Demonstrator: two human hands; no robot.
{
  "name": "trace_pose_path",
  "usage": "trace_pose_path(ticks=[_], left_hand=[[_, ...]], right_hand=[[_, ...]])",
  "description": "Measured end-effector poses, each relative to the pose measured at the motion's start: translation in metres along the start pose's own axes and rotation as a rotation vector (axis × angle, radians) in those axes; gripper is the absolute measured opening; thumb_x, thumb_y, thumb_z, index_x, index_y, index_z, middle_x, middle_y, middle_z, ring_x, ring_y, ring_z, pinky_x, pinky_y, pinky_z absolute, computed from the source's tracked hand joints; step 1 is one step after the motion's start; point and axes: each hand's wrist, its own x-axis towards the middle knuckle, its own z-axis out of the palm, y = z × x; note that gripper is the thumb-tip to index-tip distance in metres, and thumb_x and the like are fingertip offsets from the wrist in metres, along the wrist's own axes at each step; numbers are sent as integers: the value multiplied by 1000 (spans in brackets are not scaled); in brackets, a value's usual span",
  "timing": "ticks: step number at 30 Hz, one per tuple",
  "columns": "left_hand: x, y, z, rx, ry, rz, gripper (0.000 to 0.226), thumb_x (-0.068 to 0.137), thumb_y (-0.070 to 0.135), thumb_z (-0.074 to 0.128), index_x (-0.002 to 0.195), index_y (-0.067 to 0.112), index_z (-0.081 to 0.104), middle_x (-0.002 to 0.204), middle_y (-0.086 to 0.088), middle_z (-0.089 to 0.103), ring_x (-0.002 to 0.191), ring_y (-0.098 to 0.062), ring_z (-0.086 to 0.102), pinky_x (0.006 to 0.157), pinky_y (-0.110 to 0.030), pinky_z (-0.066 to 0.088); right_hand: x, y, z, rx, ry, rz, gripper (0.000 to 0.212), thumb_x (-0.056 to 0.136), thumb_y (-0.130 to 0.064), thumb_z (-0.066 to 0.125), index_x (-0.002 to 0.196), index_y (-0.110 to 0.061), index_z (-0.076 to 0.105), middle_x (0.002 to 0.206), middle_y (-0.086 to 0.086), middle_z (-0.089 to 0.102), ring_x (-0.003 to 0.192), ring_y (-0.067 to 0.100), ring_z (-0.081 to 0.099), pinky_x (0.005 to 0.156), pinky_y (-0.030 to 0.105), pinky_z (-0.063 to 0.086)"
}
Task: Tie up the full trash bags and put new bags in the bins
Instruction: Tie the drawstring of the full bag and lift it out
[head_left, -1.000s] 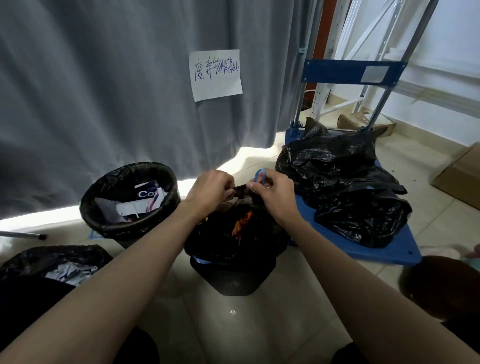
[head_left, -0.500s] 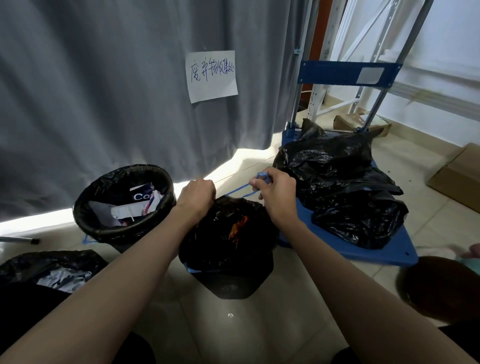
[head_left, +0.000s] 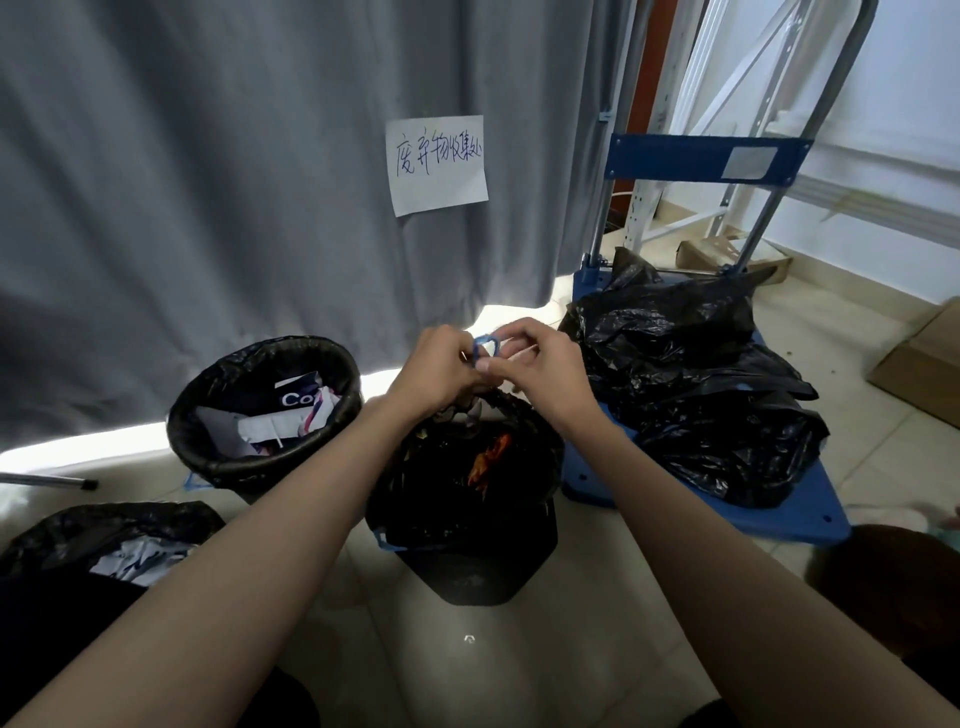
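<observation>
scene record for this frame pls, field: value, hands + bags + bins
left hand: pinches the blue drawstring above the bag
right hand: pinches the same drawstring, beside the left hand
middle bag: black, mouth gathered, in its bin, knot state unclear
lined bin: left of it, open, paper scraps inside
near-left bag: open, paper inside
blue cart: carries black bags
paper sign: on the grey curtain
</observation>
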Motion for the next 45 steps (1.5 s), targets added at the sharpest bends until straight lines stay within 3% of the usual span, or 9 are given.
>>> trace_pose_path(ticks=[4, 10, 17, 21, 27, 29, 34, 41, 45], left_hand=[[-1, -2, -3, 53, 59, -9, 11, 66, 21, 85, 64, 26, 75, 60, 6, 67, 48, 2, 52, 54, -18, 40], [-2, 4, -4, 116, 93, 40, 10, 67, 22, 84, 65, 21, 74, 68, 7, 64, 62, -8, 60, 61, -28, 48], [2, 0, -12, 18, 166, -87, 20, 67, 18, 84, 60, 10, 67, 68, 5, 72, 66, -16, 66, 67, -40, 55], [0, -1, -15, -9, 186, -102, 17, 68, 17, 84, 62, 9, 70, 62, 16, 69, 64, -13, 68, 68, -42, 57], [-6, 8, -6, -58, 189, -78, 16, 69, 17, 84, 67, 7, 71, 61, 8, 69, 62, -13, 67, 59, -34, 54], [-7, 12, -6, -83, 150, -77, 15, 69, 18, 86, 69, 8, 74, 58, 6, 68, 55, -7, 65, 55, -25, 51], [-7, 29, -15, -79, 60, -29, 9, 69, 16, 85, 72, 12, 77, 59, 4, 68, 57, -7, 59, 56, -25, 47], [-12, 44, -14, -68, 6, 65, 4, 67, 8, 79, 69, 10, 76, 63, -8, 70, 59, -23, 67, 62, -34, 55], [-8, 28, -14, -139, -48, 63, 14, 66, 12, 84, 73, 20, 75, 79, -5, 74, 69, -23, 67, 69, -31, 52]], right_hand=[[4, 18, -8, -317, -124, 150, 41, 66, -23, 88, 102, -16, 72, 93, 4, 68, 88, 20, 64, 86, 37, 52], [-4, 24, 13, -614, -96, 181, 7, 77, -29, 76, 80, -23, 73, 79, 0, 67, 74, 21, 63, 62, 30, 51], [-6, 39, 17, -724, -127, 193, 9, 84, -15, 67, 75, -16, 67, 81, 7, 67, 77, 28, 63, 60, 31, 45], [-11, 48, 12, -684, -147, 231, 16, 86, -13, 67, 71, -17, 62, 80, 7, 65, 77, 27, 61, 63, 35, 48], [-15, 54, 2, -662, -180, 290, 16, 82, -4, 66, 71, -15, 63, 84, 8, 67, 81, 28, 63, 67, 36, 51], [-14, 54, 2, -620, -211, 303, 12, 80, -6, 70, 81, -18, 68, 92, 8, 67, 87, 27, 63, 73, 37, 54], [-9, 44, 13, -498, -181, 94, 39, 72, -22, 77, 110, -21, 70, 105, 7, 58, 97, 20, 56, 75, 28, 45], [-7, 30, 27, -226, -64, 0, 11, 74, -22, 78, 76, -30, 70, 54, -26, 59, 58, -11, 53, 52, 8, 36], [-5, 36, 28, -155, -1, 9, 9, 75, -26, 77, 71, -18, 74, 51, -11, 55, 50, 2, 46, 52, 17, 34]])
